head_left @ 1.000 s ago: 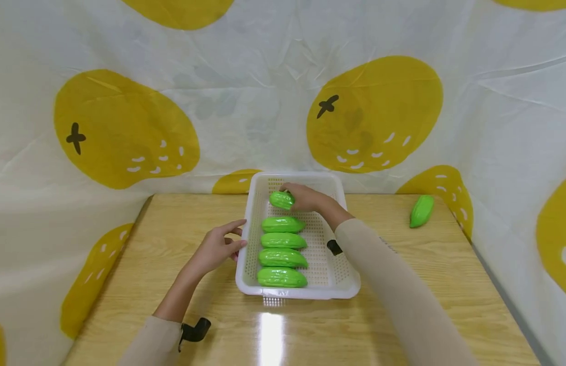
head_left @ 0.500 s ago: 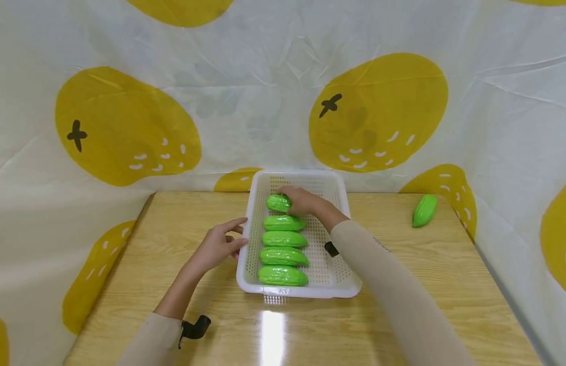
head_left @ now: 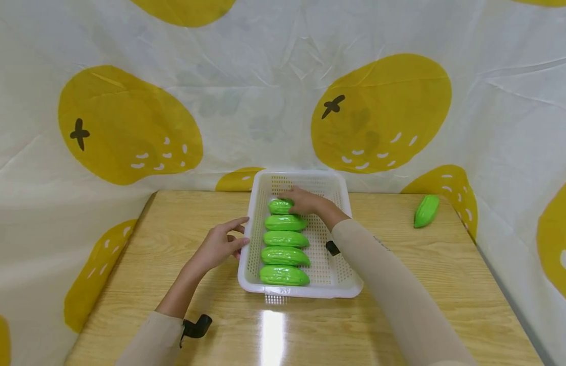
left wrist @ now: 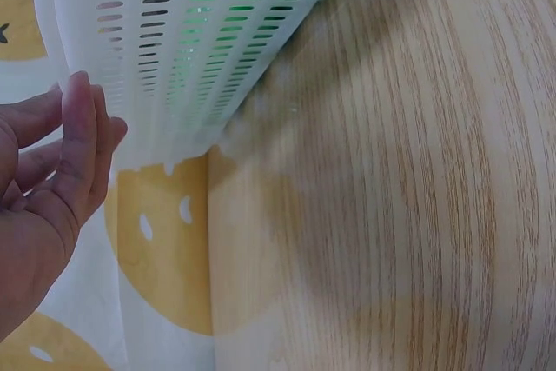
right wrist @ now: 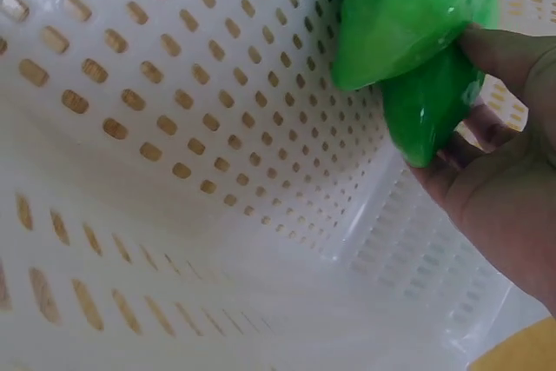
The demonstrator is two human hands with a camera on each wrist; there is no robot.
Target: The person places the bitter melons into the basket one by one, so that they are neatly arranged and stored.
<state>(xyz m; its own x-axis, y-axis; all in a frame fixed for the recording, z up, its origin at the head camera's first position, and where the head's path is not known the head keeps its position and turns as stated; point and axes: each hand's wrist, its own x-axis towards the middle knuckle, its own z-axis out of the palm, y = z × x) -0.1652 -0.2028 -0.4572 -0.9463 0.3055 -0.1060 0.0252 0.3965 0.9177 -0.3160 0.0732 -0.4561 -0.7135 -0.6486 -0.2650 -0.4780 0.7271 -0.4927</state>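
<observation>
Inside the white plastic basket [head_left: 254, 213], several glossy green bitter melons lie in a row along its left part, pointed ends to the right. My right hand [head_left: 304, 200] holds the farthest bitter melon [head_left: 278, 206] near its right end. In the right wrist view, the thumb and fingers are on both sides of that melon [right wrist: 423, 110], close beside another melon [right wrist: 395, 19]. My left hand [head_left: 218, 246] is at the basket's left side. Its fairly straight fingertips [left wrist: 78, 102] touch the rim, seen in the left wrist view.
One more green bitter melon [head_left: 427, 211] lies on the wooden table [head_left: 397, 284] at the far right. A white cloth [head_left: 255, 122] with large yellow fruit prints hangs behind the table and along its sides.
My right hand has lowered the farthest bitter melon toward the row, and it now sits close behind the others. The left hand stays at the basket's side.
</observation>
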